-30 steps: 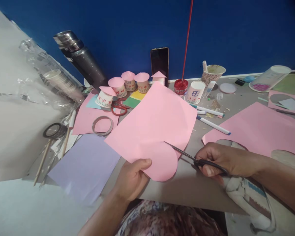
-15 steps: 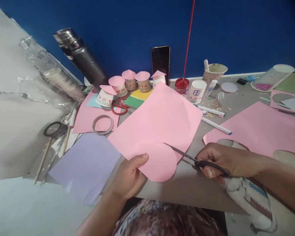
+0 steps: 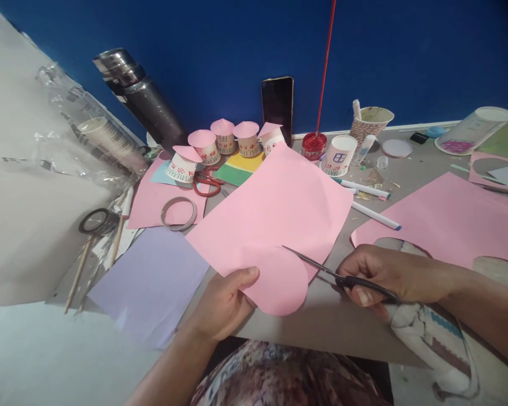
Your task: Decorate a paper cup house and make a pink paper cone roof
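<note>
A large sheet of pink paper (image 3: 275,197) lies tilted in front of me, with a rounded cut edge on its near part. My left hand (image 3: 228,299) pinches that near part, thumb on top and fingers beneath. Black-handled scissors (image 3: 347,277) are in my right hand (image 3: 376,276), fingers wrapped around the handles. Their blades reach left into the sheet along the curved cut. Behind the sheet stand several small paper cups (image 3: 205,148) with pink cone tops; the rightmost cup (image 3: 271,135) leans and is partly hidden by the sheet.
Purple paper (image 3: 152,287), a tape roll (image 3: 178,213) and red-handled scissors (image 3: 207,185) lie to the left. A dark flask (image 3: 141,96) and a phone (image 3: 277,107) lean at the back. Markers (image 3: 375,215), a red paint pot (image 3: 314,146) and cut pink paper (image 3: 449,214) are on the right.
The near rounded part of the pink sheet has shifted slightly right, along with my left hand. The rightmost cone-topped cup has tilted a little. The scissors stay nearly in place.
</note>
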A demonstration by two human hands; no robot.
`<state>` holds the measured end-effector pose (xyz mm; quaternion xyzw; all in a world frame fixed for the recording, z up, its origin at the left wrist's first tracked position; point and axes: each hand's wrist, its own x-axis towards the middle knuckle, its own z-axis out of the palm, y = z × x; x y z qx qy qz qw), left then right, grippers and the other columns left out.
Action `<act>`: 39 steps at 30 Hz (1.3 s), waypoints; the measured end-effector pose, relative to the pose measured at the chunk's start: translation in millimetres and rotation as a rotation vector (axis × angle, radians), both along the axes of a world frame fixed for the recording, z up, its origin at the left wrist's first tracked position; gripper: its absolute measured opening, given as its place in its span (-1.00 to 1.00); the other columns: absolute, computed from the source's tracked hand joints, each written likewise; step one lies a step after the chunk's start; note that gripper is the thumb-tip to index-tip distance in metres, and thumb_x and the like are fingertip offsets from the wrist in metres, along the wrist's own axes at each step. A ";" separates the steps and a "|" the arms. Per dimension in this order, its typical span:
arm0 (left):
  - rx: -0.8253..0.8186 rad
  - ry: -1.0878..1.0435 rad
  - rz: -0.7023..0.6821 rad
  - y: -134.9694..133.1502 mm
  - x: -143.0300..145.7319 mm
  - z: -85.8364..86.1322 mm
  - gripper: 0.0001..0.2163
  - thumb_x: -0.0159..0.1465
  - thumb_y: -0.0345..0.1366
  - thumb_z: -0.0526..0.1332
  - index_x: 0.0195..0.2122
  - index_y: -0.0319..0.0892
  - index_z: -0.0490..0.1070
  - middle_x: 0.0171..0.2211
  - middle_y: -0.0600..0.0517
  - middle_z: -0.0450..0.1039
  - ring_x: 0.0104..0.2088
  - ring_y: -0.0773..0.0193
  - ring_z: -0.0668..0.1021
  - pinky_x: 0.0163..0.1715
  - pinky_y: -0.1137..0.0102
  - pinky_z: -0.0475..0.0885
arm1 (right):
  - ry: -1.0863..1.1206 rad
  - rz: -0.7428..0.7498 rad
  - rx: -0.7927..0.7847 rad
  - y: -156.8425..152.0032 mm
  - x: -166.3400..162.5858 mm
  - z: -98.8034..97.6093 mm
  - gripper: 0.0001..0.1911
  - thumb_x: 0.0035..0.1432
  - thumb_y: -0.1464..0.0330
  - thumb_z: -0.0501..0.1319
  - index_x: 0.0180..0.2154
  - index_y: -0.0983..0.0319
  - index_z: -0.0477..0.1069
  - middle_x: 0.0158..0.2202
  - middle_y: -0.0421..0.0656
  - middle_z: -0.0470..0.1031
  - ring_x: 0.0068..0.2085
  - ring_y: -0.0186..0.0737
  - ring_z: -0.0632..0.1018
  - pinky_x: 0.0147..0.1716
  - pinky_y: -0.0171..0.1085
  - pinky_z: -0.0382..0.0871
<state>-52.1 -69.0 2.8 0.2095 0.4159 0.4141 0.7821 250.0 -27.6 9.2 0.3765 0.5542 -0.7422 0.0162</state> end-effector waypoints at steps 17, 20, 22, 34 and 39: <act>0.078 -0.059 -0.123 7.0 -7.5 3.7 -0.87 0.23 -0.33 0.41 -0.26 -0.27 0.71 -0.12 -0.15 0.73 0.15 -0.16 0.62 0.25 0.10 0.45 | -0.005 0.019 0.019 -1.3 0.0 -1.7 -0.40 0.02 -0.16 0.43 -0.48 0.25 0.41 -0.61 -0.26 0.37 -0.55 -0.37 0.34 -0.53 -0.33 0.04; 0.068 -0.070 -0.131 8.7 -9.0 5.7 -0.80 0.21 -0.35 0.41 -0.16 -0.29 0.69 -0.10 -0.18 0.72 0.16 -0.18 0.62 0.25 0.07 0.45 | -0.008 0.020 0.026 -1.3 -0.9 -2.1 -0.42 0.03 -0.13 0.44 -0.48 0.25 0.41 -0.60 -0.27 0.36 -0.56 -0.38 0.35 -0.53 -0.34 0.07; 0.058 -0.078 -0.133 9.6 -9.8 5.8 -0.77 0.19 -0.36 0.41 -0.12 -0.30 0.68 -0.13 -0.18 0.72 0.14 -0.19 0.63 0.23 0.06 0.46 | -0.004 0.014 0.026 -1.5 -1.4 -2.8 -0.43 0.04 -0.10 0.45 -0.49 0.24 0.39 -0.60 -0.27 0.36 -0.56 -0.38 0.35 -0.53 -0.34 0.08; 0.052 -0.068 -0.139 10.7 -19.5 -0.9 -0.82 0.20 -0.41 0.42 -0.16 -0.27 0.70 -0.24 -0.11 0.73 -0.15 0.00 0.73 -0.06 0.23 0.59 | -0.026 0.041 0.038 -3.0 1.2 -5.4 -0.43 0.06 -0.13 0.42 -0.49 0.26 0.42 -0.62 -0.24 0.40 -0.57 -0.38 0.33 -0.55 -0.34 0.02; 0.041 -0.101 -0.190 11.6 -19.9 -4.3 -0.78 0.20 -0.40 0.44 -0.11 -0.25 0.69 -0.22 -0.12 0.73 -0.20 0.02 0.73 -0.13 0.24 0.60 | -0.022 0.043 0.025 -1.7 0.9 -5.7 -0.44 0.05 -0.10 0.44 -0.48 0.26 0.41 -0.60 -0.26 0.40 -0.55 -0.38 0.34 -0.55 -0.35 0.03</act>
